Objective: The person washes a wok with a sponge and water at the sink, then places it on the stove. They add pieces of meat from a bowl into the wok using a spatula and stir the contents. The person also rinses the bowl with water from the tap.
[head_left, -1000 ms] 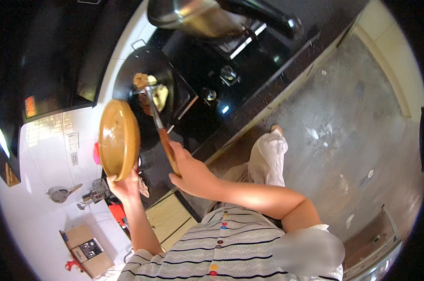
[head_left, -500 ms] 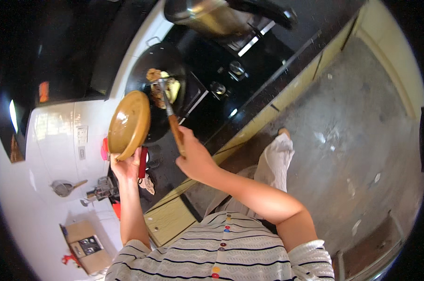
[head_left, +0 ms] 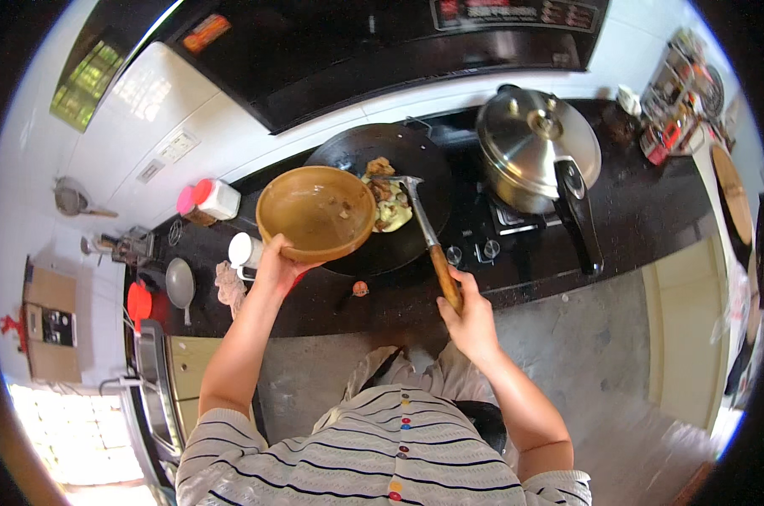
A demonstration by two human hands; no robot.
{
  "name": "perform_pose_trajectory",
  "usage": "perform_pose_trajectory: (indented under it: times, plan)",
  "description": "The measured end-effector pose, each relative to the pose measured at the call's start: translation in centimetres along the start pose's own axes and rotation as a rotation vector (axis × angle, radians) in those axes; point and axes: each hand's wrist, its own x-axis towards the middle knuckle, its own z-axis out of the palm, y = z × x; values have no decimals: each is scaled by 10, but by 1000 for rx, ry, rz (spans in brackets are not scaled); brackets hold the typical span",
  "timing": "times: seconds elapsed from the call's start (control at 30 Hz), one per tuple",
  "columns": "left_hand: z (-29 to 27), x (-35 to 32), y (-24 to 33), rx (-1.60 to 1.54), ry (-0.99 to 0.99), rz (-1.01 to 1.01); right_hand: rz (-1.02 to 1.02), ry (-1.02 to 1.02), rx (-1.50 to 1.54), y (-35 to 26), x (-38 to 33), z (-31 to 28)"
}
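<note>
My left hand point(head_left: 279, 267) grips the rim of a yellow-brown bowl point(head_left: 293, 215), fingers partly hidden beneath it. The bowl is tilted over the left side of a dark wok point(head_left: 361, 145), and a few brown scraps cling inside. In my right hand point(head_left: 470, 320) is the wooden handle of a metal spatula point(head_left: 426, 226), my fingers wrapped round it. Its blade reaches into the wok and touches the food point(head_left: 390, 209), brown pieces with pale yellow slices. Something red shows just beside my left hand, mostly covered.
Right of the wok stands a steel pressure cooker point(head_left: 538, 143), its black handle point(head_left: 578, 219) jutting toward me. Left on the black counter are a white mug point(head_left: 244, 251), a red-lidded jar point(head_left: 220, 201), a crumpled cloth point(head_left: 228, 287) and a small pan point(head_left: 180, 282). A black range hood point(head_left: 340, 59) overhangs.
My view has turned, so the counter now runs across the picture. The bowl now shows its inside more fully, still above the wok's left side. Both hands keep their holds.
</note>
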Motion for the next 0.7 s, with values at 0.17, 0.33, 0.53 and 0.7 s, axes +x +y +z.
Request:
perform_pose_trajectory:
  times: [0.17, 0.33, 0.53, 0.7]
  plan:
    - [7, 5, 12, 41, 61, 75, -41, -37, -9, -7, 3, -19]
    - [-1, 17, 28, 102, 43, 24, 60, -39, 16, -18, -2, -9]
    - [8, 37, 55, 274, 3, -5, 122, 59, 30, -23, -9, 7]
    - [22, 49, 79, 400, -16, -40, 96, 99, 8, -27, -15, 12]
